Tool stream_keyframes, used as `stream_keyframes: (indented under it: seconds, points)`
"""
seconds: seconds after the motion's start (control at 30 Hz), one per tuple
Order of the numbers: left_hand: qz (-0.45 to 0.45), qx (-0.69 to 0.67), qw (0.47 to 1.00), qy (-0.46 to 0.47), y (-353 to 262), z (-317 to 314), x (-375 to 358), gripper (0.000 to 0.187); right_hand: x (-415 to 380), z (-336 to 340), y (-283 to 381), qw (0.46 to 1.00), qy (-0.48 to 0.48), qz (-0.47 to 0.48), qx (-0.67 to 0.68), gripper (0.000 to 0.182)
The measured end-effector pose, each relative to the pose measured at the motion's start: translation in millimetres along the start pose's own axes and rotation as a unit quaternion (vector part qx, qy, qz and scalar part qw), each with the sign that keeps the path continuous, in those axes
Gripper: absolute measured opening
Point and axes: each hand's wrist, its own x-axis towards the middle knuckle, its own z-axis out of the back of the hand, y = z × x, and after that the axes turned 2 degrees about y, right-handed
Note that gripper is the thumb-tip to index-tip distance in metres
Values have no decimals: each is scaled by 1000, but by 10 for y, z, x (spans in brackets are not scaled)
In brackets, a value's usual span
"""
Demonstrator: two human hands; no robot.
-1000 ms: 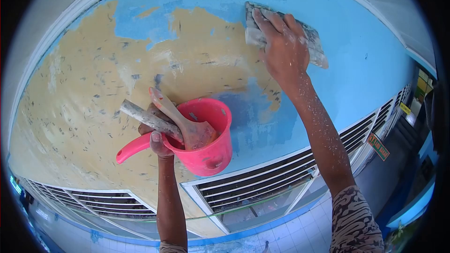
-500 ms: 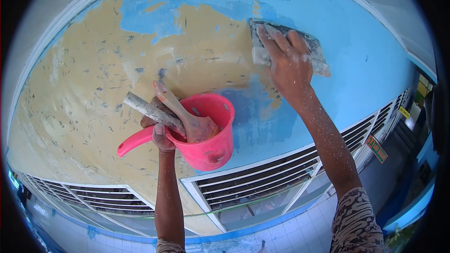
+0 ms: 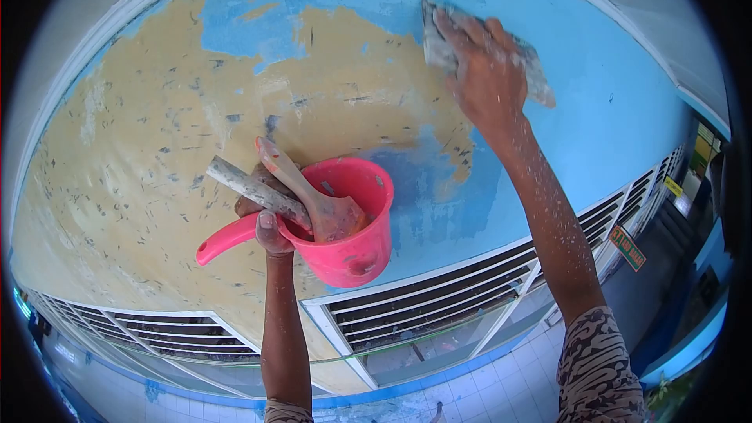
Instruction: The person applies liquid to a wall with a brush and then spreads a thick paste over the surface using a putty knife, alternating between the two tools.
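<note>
My left hand (image 3: pixel 270 231) is closed around the handle side of a pink dipper (image 3: pixel 345 262), its thumb at the rim. A paintbrush (image 3: pixel 301 184) leans in the dipper, its pale handle pointing up and left. Beside it lies a grey-smeared stick-like handle (image 3: pixel 254 190), its lower end hidden in the dipper. Up on the right, my right hand (image 3: pixel 493 82) grips a wide, flat scraper (image 3: pixel 529 70), fingers spread over its smeared face. The scraper lies against the blue part of the wall (image 3: pixel 595 78), close to the bare tan patch (image 3: pixel 141 133).
Louvred windows (image 3: pixel 431 309) with white frames run below the wall. White trim (image 3: pixel 110 16) borders its top. Tiles (image 3: pixel 478 384) lie lower down. A small sign (image 3: pixel 629 247) stands out at the right, near a passage.
My right hand has moved the scraper a little upward along the wall. The left hand and the dipper have stayed nearly in place.
</note>
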Motion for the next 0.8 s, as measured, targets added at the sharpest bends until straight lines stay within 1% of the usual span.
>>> stream_keyframes:
  seconds: [0.07, 0.1, 0.13, 0.17, 0.23, 0.3, 0.37, 0.47, 0.5, 0.57, 0.63, 0.7, 0.73, 0.8]
  points:
    - [-2, 0, 1000, 5, 1, 6, 3, 73, -370, 4, 33, 1000, 14, 10, 1, 58]
    - [-4, 0, 1000, 3, 2, 11, 1, 73, -427, 44, 44, 999, 30, 23, 6, 57]
    - [-6, 0, 1000, 3, 2, 14, 0, 73, -406, 56, 6, 999, 42, 22, -5, 61]
    - [-7, 2, 1000, 7, 1, 16, 3, 73, -313, 33, -55, 999, 40, 20, -6, 61]
    - [-4, 6, 1000, 13, -1, 20, 10, 73, 62, 77, -113, 999, 44, -26, 0, 68]
    - [2, 7, 1000, 13, 2, 27, 12, 73, 34, 86, -106, 998, 54, -26, -14, 70]
    - [2, 7, 1000, 15, 4, 34, 13, 72, -212, 122, -59, 999, 51, 6, -12, 68]
    - [-7, 11, 1000, 14, 3, 41, 5, 72, -339, 12, -107, 999, 41, 11, -15, 65]
    - [-11, 13, 1000, 17, 2, 42, 5, 72, -197, -16, -150, 999, 37, 11, -16, 65]
    - [-2, 16, 1000, 22, 5, 44, 9, 72, 136, -5, -210, 999, 28, -33, -11, 65]
    - [2, 13, 1000, 20, 0, 29, -18, 72, 43, 80, -146, 998, 49, -30, -19, 61]
    - [62, -56, 996, 30, -47, 21, -40, 67, -253, 113, -71, 998, 48, 9, -26, 56]
    - [59, -57, 996, 26, -48, 20, -59, 67, -258, 93, -93, 998, 47, 14, -25, 56]
    - [73, -50, 995, 42, -60, 30, -43, 66, -245, 38, -140, 999, 25, -8, -36, 55]
